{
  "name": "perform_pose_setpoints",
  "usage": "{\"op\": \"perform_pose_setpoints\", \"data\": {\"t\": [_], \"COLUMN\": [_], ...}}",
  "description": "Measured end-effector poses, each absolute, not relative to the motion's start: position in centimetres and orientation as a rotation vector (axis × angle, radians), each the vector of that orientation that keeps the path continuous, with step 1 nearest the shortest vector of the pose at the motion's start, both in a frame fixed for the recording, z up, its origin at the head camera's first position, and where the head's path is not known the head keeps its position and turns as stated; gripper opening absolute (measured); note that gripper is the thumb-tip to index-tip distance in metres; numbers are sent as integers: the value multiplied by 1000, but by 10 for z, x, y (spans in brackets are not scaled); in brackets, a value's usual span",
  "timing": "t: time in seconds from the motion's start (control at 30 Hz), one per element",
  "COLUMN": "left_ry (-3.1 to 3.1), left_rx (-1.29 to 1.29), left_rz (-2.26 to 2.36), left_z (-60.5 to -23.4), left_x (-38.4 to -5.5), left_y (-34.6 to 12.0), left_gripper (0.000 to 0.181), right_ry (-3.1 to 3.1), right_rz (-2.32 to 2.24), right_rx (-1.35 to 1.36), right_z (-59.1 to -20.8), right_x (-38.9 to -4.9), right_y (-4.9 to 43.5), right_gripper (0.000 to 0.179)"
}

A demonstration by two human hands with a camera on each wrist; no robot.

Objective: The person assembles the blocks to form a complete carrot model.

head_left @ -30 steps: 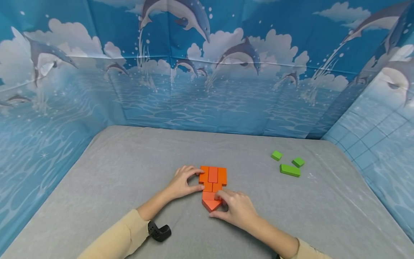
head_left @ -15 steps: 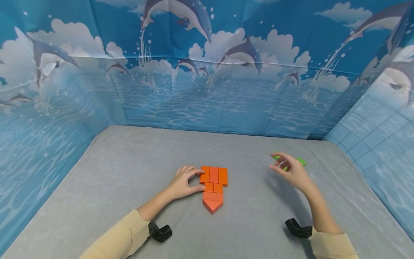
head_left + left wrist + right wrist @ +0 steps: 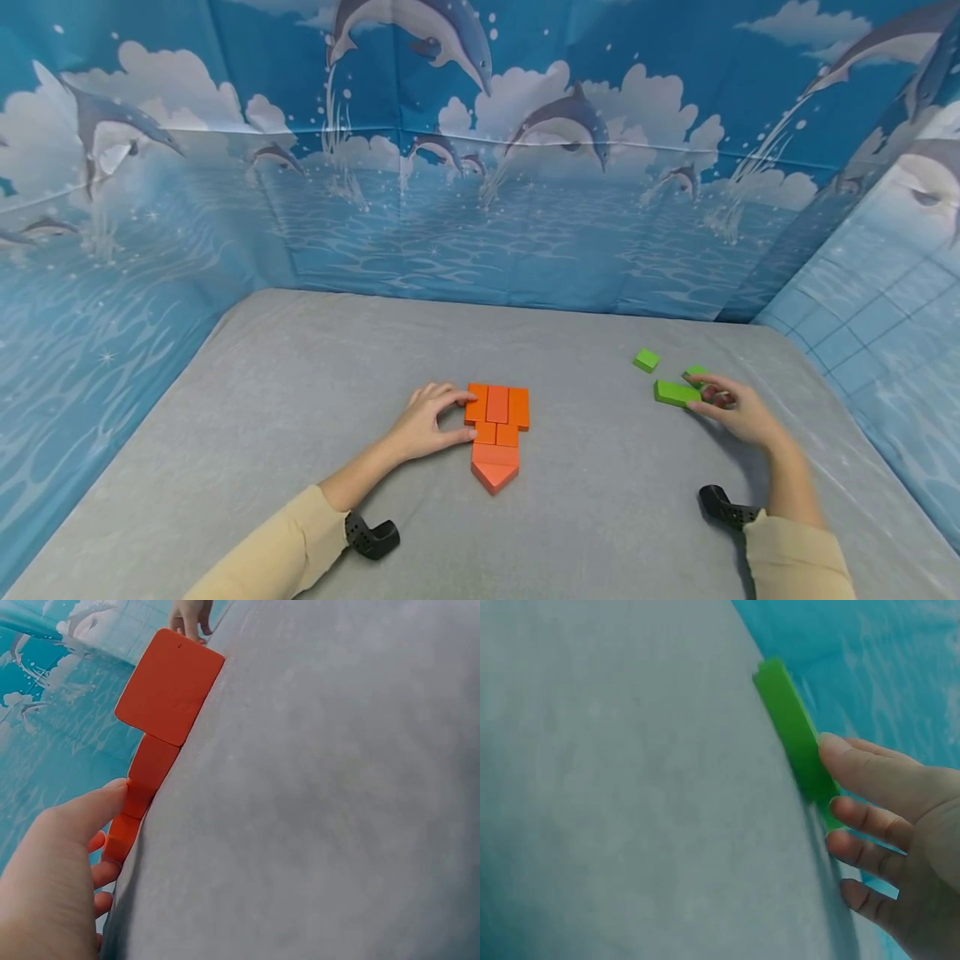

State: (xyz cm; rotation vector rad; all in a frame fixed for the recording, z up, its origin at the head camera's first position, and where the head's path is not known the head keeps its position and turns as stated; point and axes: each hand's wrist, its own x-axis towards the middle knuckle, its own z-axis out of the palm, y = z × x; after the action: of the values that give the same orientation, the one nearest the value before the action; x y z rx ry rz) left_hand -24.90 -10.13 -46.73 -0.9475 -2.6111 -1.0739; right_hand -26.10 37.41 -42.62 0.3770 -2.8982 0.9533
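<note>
In the head view, orange blocks lie in one flat figure: three rectangular blocks (image 3: pixel 497 406) side by side, two small blocks (image 3: pixel 507 435) below them, and a pointed block (image 3: pixel 495 473) at the near end. My left hand (image 3: pixel 422 427) rests at the figure's left side, with index finger and thumb touching its edge. The left wrist view has the thumb against an orange block (image 3: pixel 154 761). To the right, my right hand (image 3: pixel 744 417) is at the right end of a long green block (image 3: pixel 670 392), thumb on the near side and fingers curved behind; a small green block (image 3: pixel 694 372) lies just beyond.
Another small green block (image 3: pixel 647 360) lies left of the long one. Grey cloth (image 3: pixel 337 350) covers the table. A dolphin-print curtain (image 3: pixel 465 233) stands along the back and both sides. Black wrist mounts (image 3: pixel 371 537) stick out near each sleeve.
My right hand has left the orange pointed block and travelled right to the green blocks, ending at the long one's right end. The left hand keeps its place.
</note>
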Motion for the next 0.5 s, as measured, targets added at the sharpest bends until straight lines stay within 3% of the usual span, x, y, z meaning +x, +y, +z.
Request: {"op": "perform_pose_setpoints", "data": {"t": [0.5], "left_ry": [-2609], "left_rx": [-947], "left_rz": [-1077], "left_z": [-468], "left_x": [-250], "left_y": [-101], "left_gripper": [48], "right_ry": [-2967], "right_rz": [859], "right_rx": [313], "right_z": [-433], "right_x": [-265], "right_y": [375], "right_gripper": [42]}}
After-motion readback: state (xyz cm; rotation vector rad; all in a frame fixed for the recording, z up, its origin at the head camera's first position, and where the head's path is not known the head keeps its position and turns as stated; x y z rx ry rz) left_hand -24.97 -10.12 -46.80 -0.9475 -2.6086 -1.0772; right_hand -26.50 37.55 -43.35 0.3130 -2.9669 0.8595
